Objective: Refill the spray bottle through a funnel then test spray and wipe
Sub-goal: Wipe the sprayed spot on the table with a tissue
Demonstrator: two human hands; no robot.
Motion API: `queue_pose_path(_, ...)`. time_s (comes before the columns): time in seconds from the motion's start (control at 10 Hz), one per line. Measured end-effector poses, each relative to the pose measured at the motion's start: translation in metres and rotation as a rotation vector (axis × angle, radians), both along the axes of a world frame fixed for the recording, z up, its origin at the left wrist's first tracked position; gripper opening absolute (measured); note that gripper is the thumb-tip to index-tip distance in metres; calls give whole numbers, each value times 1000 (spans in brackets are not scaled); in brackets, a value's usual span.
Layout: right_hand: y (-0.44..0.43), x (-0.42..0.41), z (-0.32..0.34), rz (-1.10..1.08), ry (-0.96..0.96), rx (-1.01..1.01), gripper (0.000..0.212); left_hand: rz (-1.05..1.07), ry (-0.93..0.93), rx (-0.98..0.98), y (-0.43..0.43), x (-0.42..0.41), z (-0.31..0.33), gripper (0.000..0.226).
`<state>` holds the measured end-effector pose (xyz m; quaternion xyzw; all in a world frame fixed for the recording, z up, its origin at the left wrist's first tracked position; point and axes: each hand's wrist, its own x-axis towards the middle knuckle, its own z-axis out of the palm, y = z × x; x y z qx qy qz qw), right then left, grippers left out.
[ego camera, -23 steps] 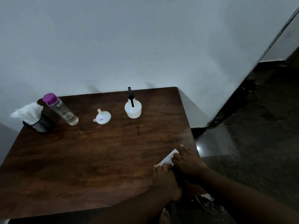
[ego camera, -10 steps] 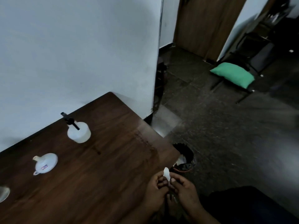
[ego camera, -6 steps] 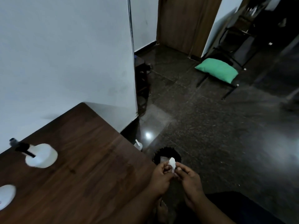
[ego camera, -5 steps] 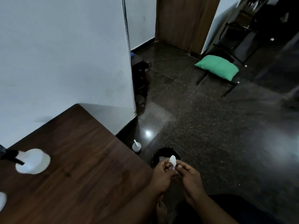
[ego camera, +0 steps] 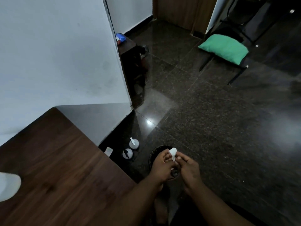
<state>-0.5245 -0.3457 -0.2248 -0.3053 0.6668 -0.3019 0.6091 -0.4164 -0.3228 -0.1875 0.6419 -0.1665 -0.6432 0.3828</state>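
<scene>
A crumpled white tissue (ego camera: 173, 153) is pinched between the fingertips of my left hand (ego camera: 161, 165) and my right hand (ego camera: 187, 168). Both hands hover to the right of the wooden table (ego camera: 61, 173), directly above a dark round bin (ego camera: 154, 154) on the floor. The white spray bottle (ego camera: 9, 186) shows only as a blurred body at the left edge of the table. The funnel and the water bottle are out of view.
Two small white bottles (ego camera: 131, 148) stand on the dark floor beside the table corner, close to the bin. A white wall corner (ego camera: 117, 66) rises behind the table. A chair with a green cushion (ego camera: 224, 48) stands at the far right.
The view has swung right, away from the table items. Both hands lifted the tissue off the table edge, crumpled it, and carried it over the floor bin.
</scene>
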Motion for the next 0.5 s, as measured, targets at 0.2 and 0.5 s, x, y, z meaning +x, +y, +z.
queue_pose_path(0.2, -27, 5, -19, 93, 79, 13, 29, -77, -51, 31, -28, 6, -34, 65)
queue_pose_path(0.5, -31, 8, -24, 170, 120, 67, 30, -145, -73, 101, -28, 5, -73, 68)
